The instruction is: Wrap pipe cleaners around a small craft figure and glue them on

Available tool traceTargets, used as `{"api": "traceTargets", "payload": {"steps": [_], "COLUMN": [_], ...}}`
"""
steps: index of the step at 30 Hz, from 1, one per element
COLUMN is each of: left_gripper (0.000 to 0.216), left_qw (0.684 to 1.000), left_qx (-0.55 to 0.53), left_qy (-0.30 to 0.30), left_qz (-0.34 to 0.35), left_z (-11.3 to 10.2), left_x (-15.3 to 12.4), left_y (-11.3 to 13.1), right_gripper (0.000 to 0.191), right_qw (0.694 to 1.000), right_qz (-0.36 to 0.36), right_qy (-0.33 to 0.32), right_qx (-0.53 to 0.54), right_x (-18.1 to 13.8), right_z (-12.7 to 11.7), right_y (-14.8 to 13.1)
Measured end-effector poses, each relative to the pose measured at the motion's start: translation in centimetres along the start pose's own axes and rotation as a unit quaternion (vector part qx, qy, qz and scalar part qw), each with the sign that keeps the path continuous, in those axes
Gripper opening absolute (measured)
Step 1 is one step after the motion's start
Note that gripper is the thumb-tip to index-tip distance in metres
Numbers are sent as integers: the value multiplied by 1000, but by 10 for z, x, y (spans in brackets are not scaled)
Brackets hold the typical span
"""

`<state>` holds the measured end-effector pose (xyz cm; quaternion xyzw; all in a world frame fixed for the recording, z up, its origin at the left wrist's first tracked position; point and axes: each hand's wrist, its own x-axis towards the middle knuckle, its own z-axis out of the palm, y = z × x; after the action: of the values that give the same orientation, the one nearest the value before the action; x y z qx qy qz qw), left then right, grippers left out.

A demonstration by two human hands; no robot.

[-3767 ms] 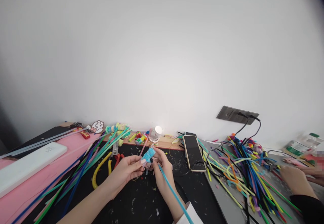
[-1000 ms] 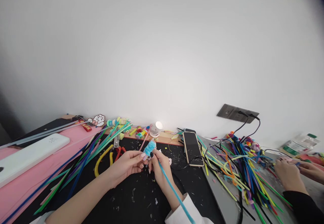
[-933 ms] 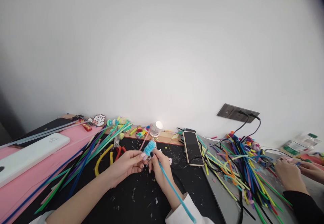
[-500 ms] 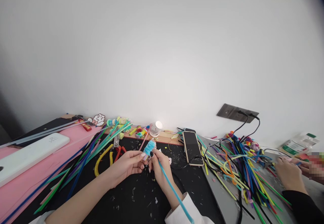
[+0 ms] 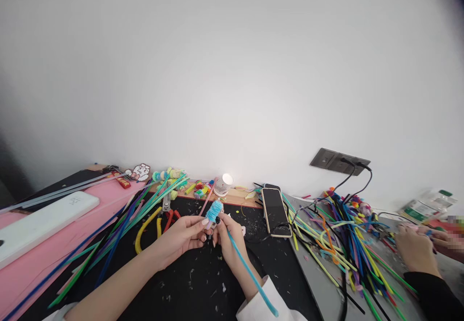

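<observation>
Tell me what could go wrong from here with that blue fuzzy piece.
The long blue stem trails over the right hand and onto the white sleeve, so it might snag or get tugged. The blue fuzzy piece is pinched small between the fingertips of both hands, so it could slip or be squashed. The red handles lie close by the left hand, which could bump them.
</observation>
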<state>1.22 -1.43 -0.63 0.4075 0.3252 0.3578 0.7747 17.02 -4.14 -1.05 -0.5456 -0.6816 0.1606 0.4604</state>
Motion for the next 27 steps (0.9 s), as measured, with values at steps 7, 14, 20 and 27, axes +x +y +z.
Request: {"api": "traceTargets", "payload": {"steps": [7,14,20,27], "left_gripper": [31,34,34,32], "left_qw": [1000,999,998,972], "left_qx": [-4,-3,40,180], "left_qy": [6,37,45,100], "left_qz": [-2,-12,14,113], "left_z": [0,4,4,0], "left_x": [0,0,0,5], "left_y": [-1,3,1,0], "right_gripper": [26,24,16,19], "right_qw": [998,999,999,997], "right_qz": [14,19,12,51], "right_qy": [-19,-50,-19,-50], "right_qx": [-58,-7,-43,22], "right_x": [0,-2,-2,1], "right_z": [-2,-4,-1,-2], "right_y": [2,6,8,3]}}
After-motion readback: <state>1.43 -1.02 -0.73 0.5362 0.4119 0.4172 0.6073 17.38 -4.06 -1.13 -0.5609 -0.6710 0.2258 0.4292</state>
